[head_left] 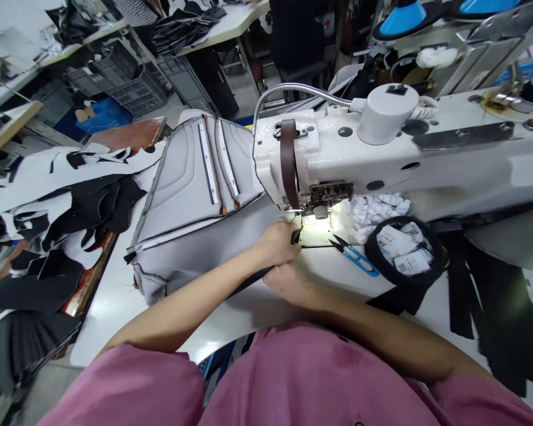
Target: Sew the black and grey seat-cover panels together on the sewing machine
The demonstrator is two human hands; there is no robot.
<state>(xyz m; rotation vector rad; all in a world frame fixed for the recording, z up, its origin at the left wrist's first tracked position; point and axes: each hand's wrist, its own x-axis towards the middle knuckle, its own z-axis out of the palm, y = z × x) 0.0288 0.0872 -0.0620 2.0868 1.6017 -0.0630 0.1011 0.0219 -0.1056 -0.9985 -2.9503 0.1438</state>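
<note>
A grey padded cover point(190, 195) with white and black strips lies on the white table point(115, 296), its edge fed under the needle of the white sewing machine point(382, 154). My left hand point(278, 242) is closed, pinching a black strip point(295, 235) at the lit needle plate. Below it, my right hand point(288, 283) rests on the table, pressing on the same black strip where it trails toward me. Its fingers are mostly hidden under the left hand.
Blue thread snips point(357, 257) lie right of the needle. A black ring tray point(404, 251) holds white labels, with more labels point(377, 210) heaped behind. Black and white fabric pieces point(62, 207) pile up at the left; black strips point(493, 302) lie at the right.
</note>
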